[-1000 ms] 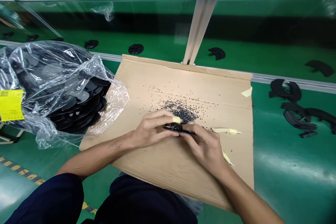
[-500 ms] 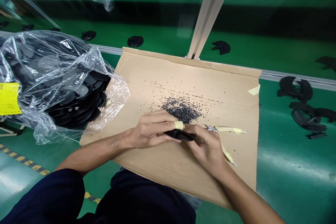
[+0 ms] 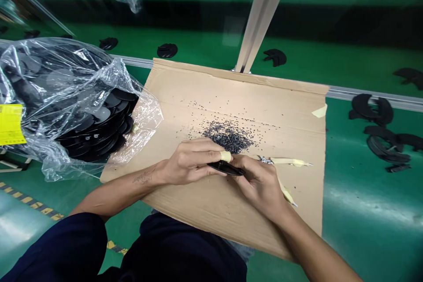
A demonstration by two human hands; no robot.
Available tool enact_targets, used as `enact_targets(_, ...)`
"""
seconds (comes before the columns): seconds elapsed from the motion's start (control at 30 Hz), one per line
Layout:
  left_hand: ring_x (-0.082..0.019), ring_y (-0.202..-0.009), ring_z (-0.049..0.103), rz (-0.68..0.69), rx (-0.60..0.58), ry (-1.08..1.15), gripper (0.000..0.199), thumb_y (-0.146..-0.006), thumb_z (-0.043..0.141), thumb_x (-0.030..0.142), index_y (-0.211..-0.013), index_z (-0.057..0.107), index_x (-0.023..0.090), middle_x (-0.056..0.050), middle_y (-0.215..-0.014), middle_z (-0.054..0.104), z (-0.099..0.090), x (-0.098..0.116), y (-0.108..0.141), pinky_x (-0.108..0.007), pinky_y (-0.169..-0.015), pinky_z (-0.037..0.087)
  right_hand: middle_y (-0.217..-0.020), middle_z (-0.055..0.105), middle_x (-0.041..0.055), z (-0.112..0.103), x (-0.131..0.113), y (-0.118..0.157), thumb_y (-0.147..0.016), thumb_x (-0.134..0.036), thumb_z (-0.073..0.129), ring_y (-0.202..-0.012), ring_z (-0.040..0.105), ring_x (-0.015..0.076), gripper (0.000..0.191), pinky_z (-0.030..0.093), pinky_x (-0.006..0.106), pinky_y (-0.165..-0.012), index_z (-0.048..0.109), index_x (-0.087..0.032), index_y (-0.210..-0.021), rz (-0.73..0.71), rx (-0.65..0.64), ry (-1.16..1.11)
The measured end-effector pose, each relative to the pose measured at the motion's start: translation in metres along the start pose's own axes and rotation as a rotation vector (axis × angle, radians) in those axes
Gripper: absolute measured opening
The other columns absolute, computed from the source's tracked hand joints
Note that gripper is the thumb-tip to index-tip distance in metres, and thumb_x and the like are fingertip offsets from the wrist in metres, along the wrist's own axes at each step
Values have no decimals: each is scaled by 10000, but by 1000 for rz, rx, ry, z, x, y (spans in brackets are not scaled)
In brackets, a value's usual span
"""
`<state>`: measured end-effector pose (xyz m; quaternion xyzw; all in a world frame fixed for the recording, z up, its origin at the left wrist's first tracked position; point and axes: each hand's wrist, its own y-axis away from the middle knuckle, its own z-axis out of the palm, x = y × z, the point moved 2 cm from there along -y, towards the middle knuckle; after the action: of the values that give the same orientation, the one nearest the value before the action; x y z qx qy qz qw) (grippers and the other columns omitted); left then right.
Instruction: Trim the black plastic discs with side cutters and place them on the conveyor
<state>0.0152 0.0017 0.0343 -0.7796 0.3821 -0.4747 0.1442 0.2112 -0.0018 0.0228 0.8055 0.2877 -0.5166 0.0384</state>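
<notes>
The left hand (image 3: 191, 161) and right hand (image 3: 261, 187) together hold a flat black part (image 3: 225, 168), both sets of fingers closed narrowly around it, one from each end. It sits between them over the near half of a cardboard sheet (image 3: 264, 114), and it is hard to tell whether it touches the card. The left index finger is wrapped in pale yellow tape (image 3: 225, 156). Just far of the hands lies a heap of black granules (image 3: 228, 139), with more scattered around it. Beside the right hand lies a small metal tool with yellow-taped handles (image 3: 287, 162), probably snips. To the left, a clear plastic bag (image 3: 66, 75) holds stacked black discs (image 3: 105, 119) and bears a yellow label (image 3: 9, 124). More black parts (image 3: 372, 110) lie on the green bench (image 3: 357, 211) to the right.
</notes>
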Motion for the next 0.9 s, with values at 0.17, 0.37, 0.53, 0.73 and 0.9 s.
enact_targets(0.17, -147, -789, 678, -16, 10, 4, 177, -915, 687, 245, -1081, 692, 183, -64, -905, 731, 2, -1, 0, -299, -710, 584, -848, 738, 37, 1, 1, 0, -921, -189, 561, -665, 659, 153, 100, 528, 269, -644, 645, -228, -885, 10, -11, -37)
enact_targets(0.37, -213, -967, 663, -167, -91, 274, 494, -959, 484, 575, -1219, 669, 198, -130, -1045, 711, 1, -4, -4, -405, -822, 580, -862, 747, 39, 0, 1, -1, -923, -285, 644, -712, 680, 158, 84, 551, 280, -674, 695, -222, -901, 68, 60, -185)
enact_targets(0.53, -200, -913, 681, -345, -107, 496, 359, -985, 520, 482, -1010, 753, 210, -100, -927, 738, -1, -7, -7, -398, -832, 575, -973, 763, 64, 0, 2, -4, -918, -295, 660, -818, 707, 183, 112, 577, 325, -767, 732, -232, -976, 33, 23, -215)
enact_targets(0.73, -176, -793, 678, -362, -81, 497, 248, -910, 676, 423, -869, 764, 194, -77, -796, 727, 1, -11, -5, -350, -741, 579, -1110, 713, 84, -6, -3, -5, -879, -295, 715, -1022, 673, 226, 206, 568, 415, -893, 720, -258, -1082, -29, 96, -168)
enact_targets(0.9, -175, -782, 660, -359, -205, 469, 199, -915, 679, 384, -890, 765, 206, -72, -783, 715, 0, -11, -2, -339, -729, 559, -1050, 682, 74, -10, -4, -8, -904, -265, 690, -953, 666, 188, 64, 578, 362, -823, 747, -234, -904, -62, -61, -275)
